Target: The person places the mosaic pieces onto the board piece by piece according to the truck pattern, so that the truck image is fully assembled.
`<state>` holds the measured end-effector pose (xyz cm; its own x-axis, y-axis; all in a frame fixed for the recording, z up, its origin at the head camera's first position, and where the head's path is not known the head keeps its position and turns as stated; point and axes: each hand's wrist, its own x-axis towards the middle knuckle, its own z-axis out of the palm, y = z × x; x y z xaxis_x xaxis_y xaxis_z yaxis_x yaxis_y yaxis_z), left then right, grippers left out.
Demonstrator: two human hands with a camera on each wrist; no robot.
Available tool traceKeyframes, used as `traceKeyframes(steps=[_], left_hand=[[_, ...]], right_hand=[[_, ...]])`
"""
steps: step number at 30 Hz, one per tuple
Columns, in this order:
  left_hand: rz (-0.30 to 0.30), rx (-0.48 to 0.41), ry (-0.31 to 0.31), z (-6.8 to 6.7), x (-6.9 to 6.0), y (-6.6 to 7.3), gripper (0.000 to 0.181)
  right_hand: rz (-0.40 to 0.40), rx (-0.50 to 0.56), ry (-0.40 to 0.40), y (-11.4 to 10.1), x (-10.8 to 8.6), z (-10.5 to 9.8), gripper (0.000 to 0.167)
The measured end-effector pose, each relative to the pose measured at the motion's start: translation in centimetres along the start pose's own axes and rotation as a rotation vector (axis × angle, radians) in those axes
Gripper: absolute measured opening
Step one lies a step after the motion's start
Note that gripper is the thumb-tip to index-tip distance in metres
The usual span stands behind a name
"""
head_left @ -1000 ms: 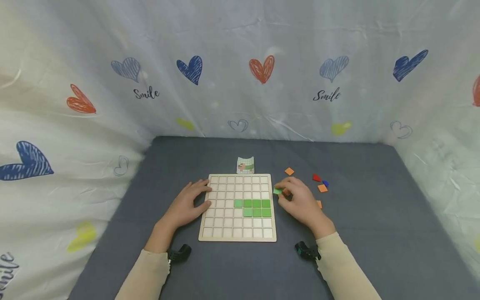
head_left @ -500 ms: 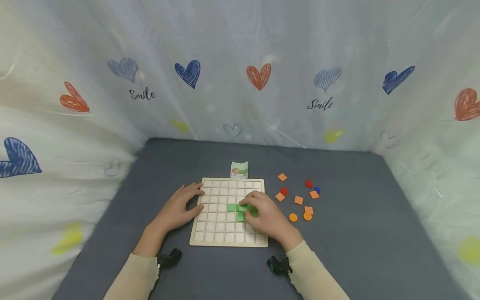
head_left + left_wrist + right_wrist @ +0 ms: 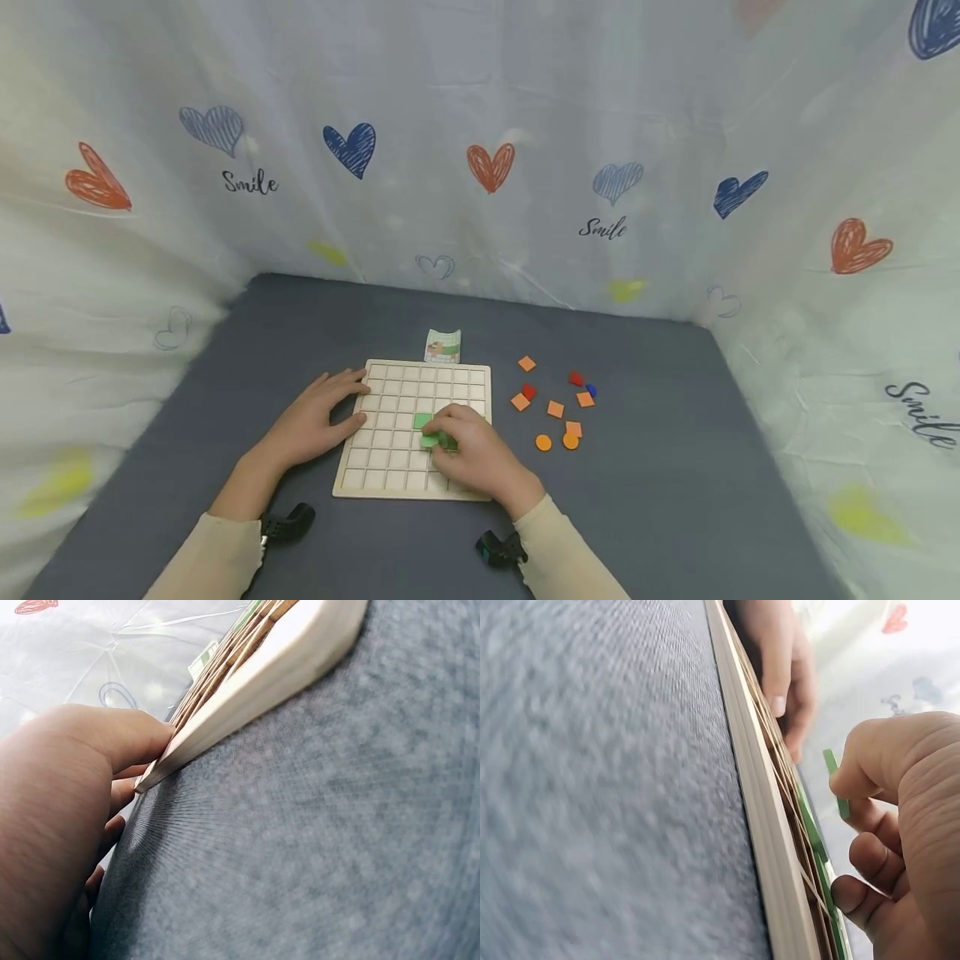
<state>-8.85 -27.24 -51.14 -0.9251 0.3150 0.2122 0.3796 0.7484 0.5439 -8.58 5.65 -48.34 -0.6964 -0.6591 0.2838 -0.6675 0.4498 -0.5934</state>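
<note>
My right hand (image 3: pixel 476 450) is pinching a green square tile (image 3: pixel 844 808) between thumb and finger, holding it just above the wooden grid board (image 3: pixel 381 438). My left hand (image 3: pixel 307 421) is resting at the board's left edge, thumb and fingers spreading apart. A printed card (image 3: pixel 442 347) is lying at the far edge.

A grey table (image 3: pixel 660 467) bears a gridded board (image 3: pixel 386 437); a card (image 3: pixel 442 346); loose coloured pieces (image 3: pixel 555 409).
</note>
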Motion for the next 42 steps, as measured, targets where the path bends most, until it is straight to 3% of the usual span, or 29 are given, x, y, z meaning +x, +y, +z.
traceKeyframes(steps=[3, 7, 12, 19, 32, 42], left_hand=[[0.005, 0.004, 0.002, -0.7, -0.8, -0.4, 0.048], [0.017, -0.001, -0.003, -0.8, -1.4, -0.3, 0.047], [0.003, 0.002, 0.012, -0.3, -0.2, -0.1, 0.048], [-0.014, -0.003, -0.014, 0.1, 0.5, 0.4, 0.049], [-0.038, 0.025, -0.015, -0.6, -0.1, 0.4, 0.047], [-0.025, 0.029, -0.032, -0.5, 0.0, -0.1, 0.047]], right_hand=[[-0.020, 0.007, -0.005, -0.5, 0.5, 1.0, 0.025], [-0.037, 0.011, -0.015, -1.0, 0.3, 1.7, 0.025], [-0.041, 0.006, -0.018, -0.6, 0.9, 1.1, 0.025], [-0.039, 0.008, -0.023, 0.1, 0.7, 0.6, 0.026], [-0.068, -0.029, -0.026, 0.2, 1.3, 1.6, 0.023], [-0.018, -0.068, -0.058, -0.2, 1.4, 1.9, 0.022]])
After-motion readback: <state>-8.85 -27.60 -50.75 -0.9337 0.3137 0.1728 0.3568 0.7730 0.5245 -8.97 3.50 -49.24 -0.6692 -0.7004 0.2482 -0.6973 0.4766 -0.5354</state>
